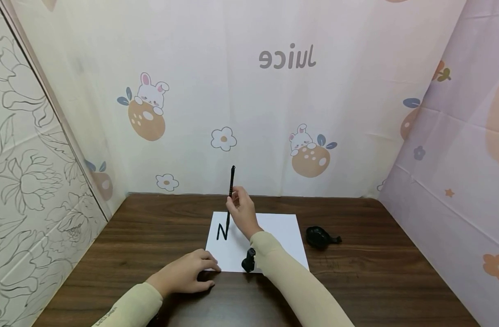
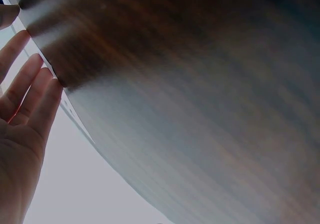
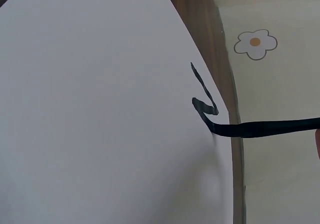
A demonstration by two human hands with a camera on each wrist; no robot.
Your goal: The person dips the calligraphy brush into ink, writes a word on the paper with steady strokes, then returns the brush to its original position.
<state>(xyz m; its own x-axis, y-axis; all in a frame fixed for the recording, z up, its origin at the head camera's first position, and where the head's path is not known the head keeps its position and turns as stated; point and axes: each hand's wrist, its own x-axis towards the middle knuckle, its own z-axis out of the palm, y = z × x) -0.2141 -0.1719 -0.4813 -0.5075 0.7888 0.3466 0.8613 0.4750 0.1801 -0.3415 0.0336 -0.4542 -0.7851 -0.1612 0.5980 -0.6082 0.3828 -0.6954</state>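
A sheet of white paper (image 1: 269,227) lies on the table. My right hand (image 1: 243,211) pinches a slim black writing brush (image 1: 232,177) over the sheet's upper left part. In the right wrist view the brush (image 3: 270,128) slants in from the right, its tip meeting the end of a black stroke. That stroke belongs to a letter N (image 1: 222,232). My left hand (image 1: 188,271) rests at the paper's lower left corner, fingers spread and relaxed. Only part of the left hand (image 2: 25,114) appears in the left wrist view, fingertips on the table.
To the right of the paper sits a rounded black object (image 1: 319,237) with a short stub; its kind is unclear. A black wrist device (image 1: 248,261) hangs by the right sleeve. Printed curtain (image 1: 249,100) stands behind the dark wooden table (image 1: 355,263), with further fabric at both sides.
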